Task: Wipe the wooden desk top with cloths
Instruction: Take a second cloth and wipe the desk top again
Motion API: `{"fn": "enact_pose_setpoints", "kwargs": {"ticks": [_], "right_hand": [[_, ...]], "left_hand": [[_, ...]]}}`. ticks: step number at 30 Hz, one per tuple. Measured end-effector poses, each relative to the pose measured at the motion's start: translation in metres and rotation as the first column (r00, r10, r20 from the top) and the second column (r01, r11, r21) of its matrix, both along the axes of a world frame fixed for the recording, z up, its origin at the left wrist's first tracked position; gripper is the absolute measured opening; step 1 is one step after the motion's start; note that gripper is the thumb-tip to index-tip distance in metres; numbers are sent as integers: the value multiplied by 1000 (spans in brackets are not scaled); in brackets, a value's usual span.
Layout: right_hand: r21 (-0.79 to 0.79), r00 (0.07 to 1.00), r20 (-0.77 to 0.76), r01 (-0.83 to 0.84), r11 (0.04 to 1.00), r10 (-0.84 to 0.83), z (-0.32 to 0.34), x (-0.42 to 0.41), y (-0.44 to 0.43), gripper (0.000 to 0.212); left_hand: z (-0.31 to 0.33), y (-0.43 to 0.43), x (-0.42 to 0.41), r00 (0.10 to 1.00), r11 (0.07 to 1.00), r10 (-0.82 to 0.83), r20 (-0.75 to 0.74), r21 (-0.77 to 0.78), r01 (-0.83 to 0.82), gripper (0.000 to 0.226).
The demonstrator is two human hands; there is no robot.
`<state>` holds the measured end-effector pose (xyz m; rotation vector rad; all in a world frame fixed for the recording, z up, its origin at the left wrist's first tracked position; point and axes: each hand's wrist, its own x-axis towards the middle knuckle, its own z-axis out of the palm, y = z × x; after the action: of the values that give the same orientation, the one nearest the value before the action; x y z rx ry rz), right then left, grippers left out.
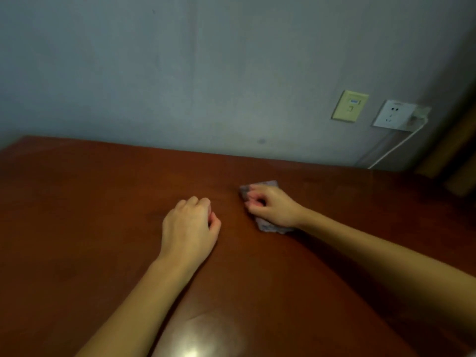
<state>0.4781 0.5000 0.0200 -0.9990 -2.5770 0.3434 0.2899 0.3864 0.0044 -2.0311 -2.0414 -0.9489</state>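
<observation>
Greyish-purple cloth (271, 228) — crumpled, gripped under the right hand (273, 207).

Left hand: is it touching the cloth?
Apart. The head view shows bare desk top between the left hand and the cloth, which the right hand grips.

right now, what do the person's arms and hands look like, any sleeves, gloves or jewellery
The left hand and right hand wear no gloves; no ring, watch or band shows. The left forearm and right forearm are bare, with no sleeve up to the frame edge. Nail detail is blurred.
</observation>
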Motion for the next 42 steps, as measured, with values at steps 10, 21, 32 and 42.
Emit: {"fn": "enact_pose_setpoints", "kwargs": {"ticks": [10, 21, 32, 42], "right_hand": [[-5, 846, 85, 528, 849, -526, 2, 9, 142, 30], [28, 999, 2, 53, 998, -53, -3, -95, 85, 30], [-28, 904, 41, 426, 904, -425, 3, 40, 132, 34], [45, 989, 33, 142, 989, -143, -3, -69, 91, 23]], "left_hand": [[3, 5, 3, 999, 997, 36, -36, -70, -39, 16], [1, 6, 2, 999, 999, 17, -29, -38, -18, 23], [1, 7, 5, 997, 998, 52, -58, -41, -55, 20], [4, 5, 2, 997, 996, 48, -53, -69, -52, 20]]}}
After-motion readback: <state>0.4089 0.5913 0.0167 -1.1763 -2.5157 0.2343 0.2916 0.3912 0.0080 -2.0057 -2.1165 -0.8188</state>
